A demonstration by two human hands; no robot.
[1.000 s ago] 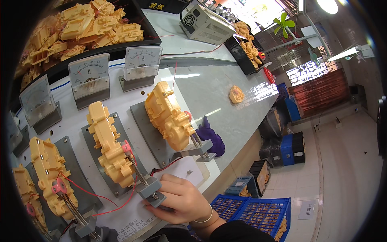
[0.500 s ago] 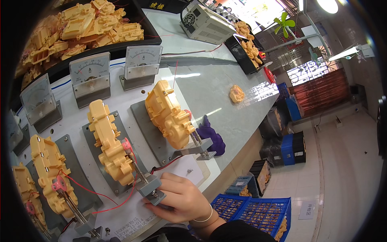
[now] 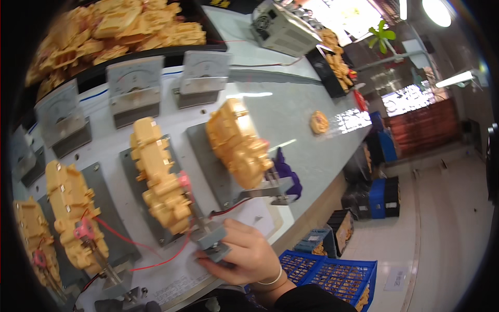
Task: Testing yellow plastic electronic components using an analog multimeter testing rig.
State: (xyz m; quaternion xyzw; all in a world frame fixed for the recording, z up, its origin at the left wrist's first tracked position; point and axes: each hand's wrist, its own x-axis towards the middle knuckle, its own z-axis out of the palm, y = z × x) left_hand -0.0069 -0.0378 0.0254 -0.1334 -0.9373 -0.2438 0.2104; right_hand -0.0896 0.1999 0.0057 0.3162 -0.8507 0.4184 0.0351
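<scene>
The right hand (image 3: 249, 256) is gripping a gray block (image 3: 210, 236), ideally holding its rods (image 3: 198, 214) straight; the left hand's (image 3: 115, 306) grip cannot be told.

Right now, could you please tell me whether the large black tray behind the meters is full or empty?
Full, where visible: yellow plastic housings lie heaped inside the black tray, hiding its bottom.

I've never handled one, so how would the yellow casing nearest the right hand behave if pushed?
The casing looks like moulded plastic, so probably stiff. Its blocky, knobbly outline suggests it wouldn't roll easily. The rods at its lower end might resist a push that way.
</scene>
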